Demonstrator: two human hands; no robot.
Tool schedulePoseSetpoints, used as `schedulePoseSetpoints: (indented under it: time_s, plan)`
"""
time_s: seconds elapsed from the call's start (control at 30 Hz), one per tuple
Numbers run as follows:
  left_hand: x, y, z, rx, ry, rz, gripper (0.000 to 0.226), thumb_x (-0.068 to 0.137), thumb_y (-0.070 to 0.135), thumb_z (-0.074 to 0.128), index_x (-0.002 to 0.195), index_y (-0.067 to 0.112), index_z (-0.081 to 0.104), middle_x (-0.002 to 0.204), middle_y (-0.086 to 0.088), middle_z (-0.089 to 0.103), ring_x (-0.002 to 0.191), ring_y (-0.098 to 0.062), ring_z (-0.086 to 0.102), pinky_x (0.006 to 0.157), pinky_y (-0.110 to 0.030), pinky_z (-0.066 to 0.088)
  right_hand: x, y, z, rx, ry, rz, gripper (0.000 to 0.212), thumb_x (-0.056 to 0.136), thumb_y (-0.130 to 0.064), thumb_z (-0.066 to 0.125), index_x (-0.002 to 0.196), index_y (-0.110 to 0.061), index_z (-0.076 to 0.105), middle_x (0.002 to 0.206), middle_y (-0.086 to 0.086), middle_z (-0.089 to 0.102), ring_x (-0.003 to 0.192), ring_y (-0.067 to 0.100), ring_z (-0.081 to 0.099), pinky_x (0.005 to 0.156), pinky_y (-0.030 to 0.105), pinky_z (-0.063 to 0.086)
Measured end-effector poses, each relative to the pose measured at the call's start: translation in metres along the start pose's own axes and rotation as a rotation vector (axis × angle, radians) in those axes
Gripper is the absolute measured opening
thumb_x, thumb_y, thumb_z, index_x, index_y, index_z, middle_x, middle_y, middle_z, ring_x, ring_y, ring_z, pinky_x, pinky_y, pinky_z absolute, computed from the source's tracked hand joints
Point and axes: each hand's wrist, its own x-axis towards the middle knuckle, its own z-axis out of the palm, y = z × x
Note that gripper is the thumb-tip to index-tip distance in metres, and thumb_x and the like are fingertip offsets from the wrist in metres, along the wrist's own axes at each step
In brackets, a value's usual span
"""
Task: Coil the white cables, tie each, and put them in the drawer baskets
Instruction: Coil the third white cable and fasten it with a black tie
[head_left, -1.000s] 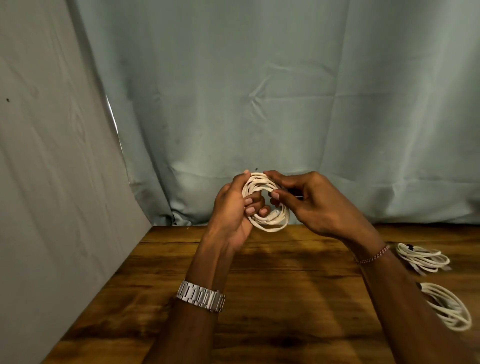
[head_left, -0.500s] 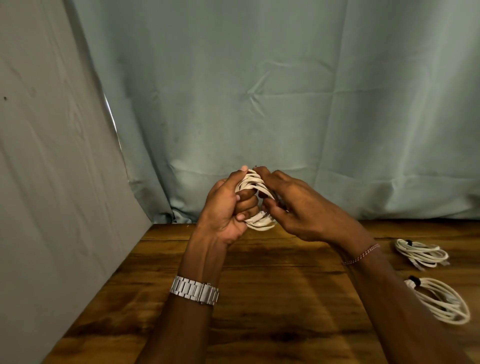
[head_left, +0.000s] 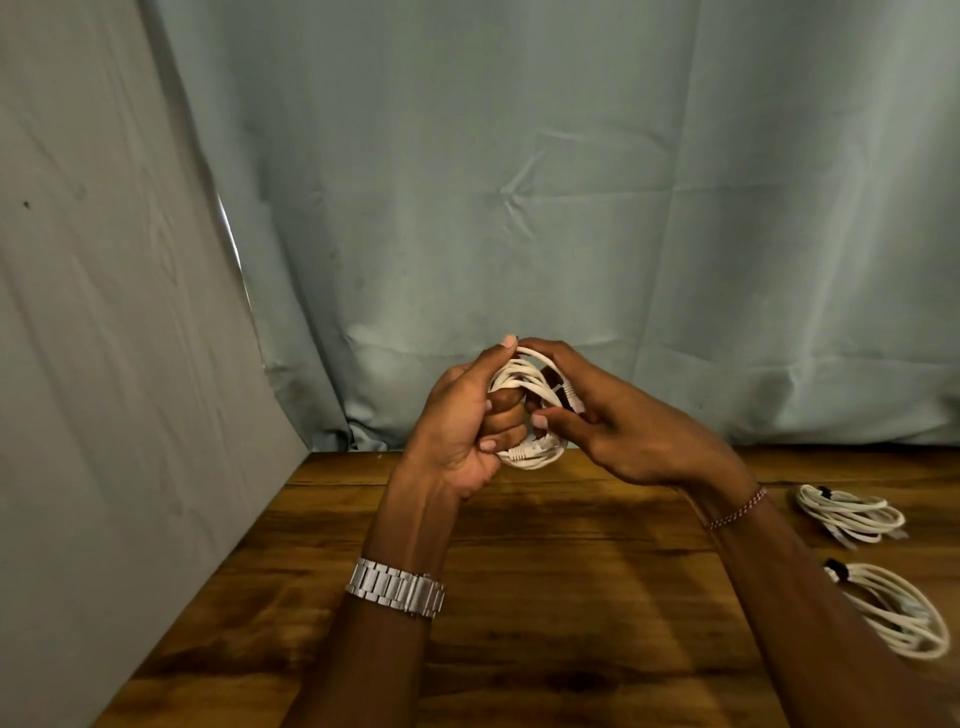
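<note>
I hold a small coil of white cable (head_left: 524, 387) up above the far part of the wooden table (head_left: 519, 597). My left hand (head_left: 467, 421) grips the coil, its fingers curled through the loop. My right hand (head_left: 602, 415) pinches the coil's right side near a white plug end. Two other coiled white cables, each with a dark tie, lie on the table at the right: one farther back (head_left: 852, 514) and one nearer (head_left: 904, 613). No drawer or basket is in view.
A grey-green cloth curtain (head_left: 519, 208) hangs behind the table, and a grey cloth panel (head_left: 104, 364) closes off the left side. A metal watch (head_left: 397, 590) is on my left wrist, a thin bracelet (head_left: 735, 512) on my right.
The flat, open ring of cable has been squeezed into a tighter bundle. My left fingers have curled further through it and my right hand has shifted along its right side.
</note>
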Motion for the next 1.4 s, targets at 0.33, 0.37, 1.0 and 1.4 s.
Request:
schedulePoseSetpoints:
  time_s: [0.33,0.37,1.0,1.4]
  plan:
    - [-0.001,0.003,0.004,0.044,0.179,0.002,0.034,0.097,0.018,0.046,0.063,0.012,0.046,0.042,0.004,0.025,0.029,-0.007,0.019,0.032,-0.016,0.014,0.0,-0.012,0.001,-0.254,0.076,-0.055,0.083,0.093,-0.027,0.071,0.158,-0.041,0.022,0.14,-0.008,0.059,0.11,0.003,0.063,0.092,0.02,0.054]
    - [-0.001,0.004,0.003,-0.008,0.162,-0.033,0.037,0.097,0.02,0.046,0.061,0.012,0.043,0.039,0.004,0.026,0.027,-0.007,0.02,0.031,-0.015,0.015,0.001,-0.011,0.002,-0.278,0.038,-0.04,0.085,0.094,-0.025,0.07,0.159,-0.04,0.018,0.141,-0.006,0.059,0.108,0.003,0.062,0.092,0.019,0.052]
    - [-0.009,0.007,-0.002,0.366,0.043,0.14,0.022,0.101,0.025,0.055,0.09,0.007,0.061,0.063,0.001,0.026,0.05,-0.008,0.024,0.049,-0.025,0.033,-0.002,-0.01,-0.002,-0.23,-0.03,0.043,0.093,0.089,-0.059,0.054,0.16,-0.038,-0.002,0.134,0.0,0.053,0.106,0.008,0.059,0.092,0.027,0.052]
    - [-0.011,0.01,0.001,0.282,0.065,-0.008,0.042,0.109,0.032,0.036,0.106,0.0,0.063,0.056,-0.002,0.037,0.049,-0.015,0.041,0.058,-0.032,0.052,0.005,0.001,0.001,-0.313,0.187,-0.123,0.049,0.103,-0.007,0.051,0.149,-0.023,0.047,0.097,0.001,0.064,0.082,0.007,0.063,0.071,0.018,0.049]
